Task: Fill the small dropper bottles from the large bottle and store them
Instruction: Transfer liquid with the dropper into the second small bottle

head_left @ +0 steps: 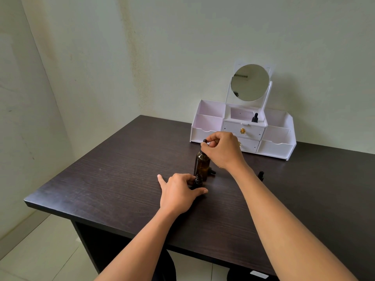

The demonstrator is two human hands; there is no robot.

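Desk, dark woodgrain.
Centre: large amber bottle, upright. My right hand pinches the black dropper top at its neck.
Just in front: small dropper bottle, gripped by my left hand, one finger stretched out.
Small dark piece, half hidden behind the large bottle. A second dark piece lies beside my right forearm.
Rear: white organizer with round mirror. A stored dropper bottle stands in its middle top compartment.

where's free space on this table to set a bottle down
The widest bare patch is the table left of the left hand, out to its left edge. The near-edge strip between the forearms is bare too. It is crowded around the large bottle, where the right hand on its dropper, the small bottle and a black piece sit close.
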